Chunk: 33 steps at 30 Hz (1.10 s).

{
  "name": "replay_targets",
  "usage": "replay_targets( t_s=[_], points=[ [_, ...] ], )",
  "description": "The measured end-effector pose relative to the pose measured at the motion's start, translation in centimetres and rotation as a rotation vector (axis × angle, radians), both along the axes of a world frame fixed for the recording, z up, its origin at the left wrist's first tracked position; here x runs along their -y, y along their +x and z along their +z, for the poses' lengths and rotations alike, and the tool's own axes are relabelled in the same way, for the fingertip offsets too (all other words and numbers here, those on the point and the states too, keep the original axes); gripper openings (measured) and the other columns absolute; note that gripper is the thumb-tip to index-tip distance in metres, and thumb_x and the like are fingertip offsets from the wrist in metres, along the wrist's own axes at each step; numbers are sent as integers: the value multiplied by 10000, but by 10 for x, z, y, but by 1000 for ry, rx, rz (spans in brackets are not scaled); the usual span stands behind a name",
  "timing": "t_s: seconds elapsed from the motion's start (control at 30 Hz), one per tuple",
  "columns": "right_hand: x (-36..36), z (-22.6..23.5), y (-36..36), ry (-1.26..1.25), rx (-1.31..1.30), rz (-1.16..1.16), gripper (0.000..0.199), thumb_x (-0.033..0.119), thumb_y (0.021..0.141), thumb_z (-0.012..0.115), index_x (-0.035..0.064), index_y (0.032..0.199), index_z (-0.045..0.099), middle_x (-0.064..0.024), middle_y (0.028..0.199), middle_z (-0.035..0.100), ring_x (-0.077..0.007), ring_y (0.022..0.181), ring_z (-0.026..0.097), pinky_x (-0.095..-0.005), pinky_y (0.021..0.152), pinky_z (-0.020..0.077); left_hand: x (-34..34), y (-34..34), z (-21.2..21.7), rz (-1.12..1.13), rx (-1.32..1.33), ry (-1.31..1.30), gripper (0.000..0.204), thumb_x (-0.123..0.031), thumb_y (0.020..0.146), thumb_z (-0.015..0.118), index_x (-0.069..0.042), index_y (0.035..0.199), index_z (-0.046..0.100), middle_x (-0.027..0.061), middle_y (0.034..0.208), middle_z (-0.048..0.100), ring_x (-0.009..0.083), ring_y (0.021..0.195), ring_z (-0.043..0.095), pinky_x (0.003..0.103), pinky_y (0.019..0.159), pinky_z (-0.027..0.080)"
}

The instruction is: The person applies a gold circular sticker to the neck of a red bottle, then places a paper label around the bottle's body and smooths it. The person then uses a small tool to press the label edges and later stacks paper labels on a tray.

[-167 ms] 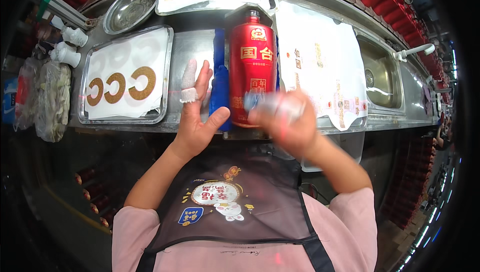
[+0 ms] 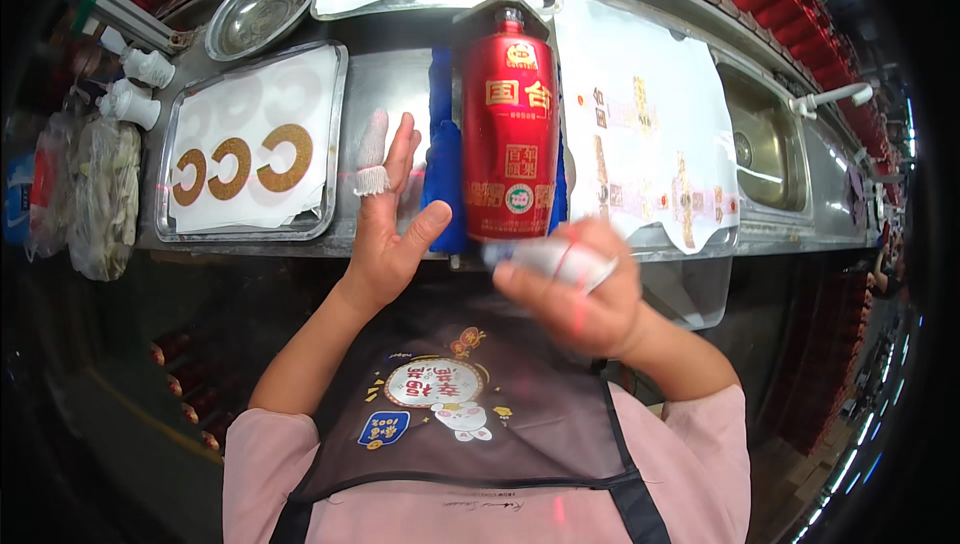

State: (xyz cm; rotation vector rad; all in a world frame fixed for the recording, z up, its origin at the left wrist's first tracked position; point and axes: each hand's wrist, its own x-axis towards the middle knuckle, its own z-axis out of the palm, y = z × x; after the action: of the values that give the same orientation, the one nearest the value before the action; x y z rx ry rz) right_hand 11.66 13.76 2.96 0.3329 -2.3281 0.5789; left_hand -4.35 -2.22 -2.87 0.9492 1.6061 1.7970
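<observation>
Red bottle, lying printed face up on the tabletop, neck pointing away, blue padding showing along both sides. Probably stiff and fairly heavy, with a glossy skin likely slick under wet fingers; perhaps breakable, though impossible to tell glass or pottery from metal. Best gripped at the neck or by the plain sides, clear of the gold print, with a second palm under the base.

Just beyond the base, right hand with fingers closed around a white object with a bluish tip, too blurred to identify; cannot tell whether touching the bottle. To the left, left hand holding nothing, fingers raised and thumb spread wide, pale wrap on one finger.

Farther out, on the left, tray with gold C-shapes; on the right, white sheet with gold designs, then sink.
</observation>
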Motion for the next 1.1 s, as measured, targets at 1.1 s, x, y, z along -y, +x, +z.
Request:
replay_targets(
  t_s=[1.1],
  points=[
    [-18,-3,-9,-309,-25,98,122,-1,783,771,33,886,716,-102,765,670,-256,650,649,-333,588,521,-46,16,21,-69,-674,-83,1301,-160,711,902,-10,1561,-70,235,1535,340,316,1386,440,426,1135,392]
  ],
)
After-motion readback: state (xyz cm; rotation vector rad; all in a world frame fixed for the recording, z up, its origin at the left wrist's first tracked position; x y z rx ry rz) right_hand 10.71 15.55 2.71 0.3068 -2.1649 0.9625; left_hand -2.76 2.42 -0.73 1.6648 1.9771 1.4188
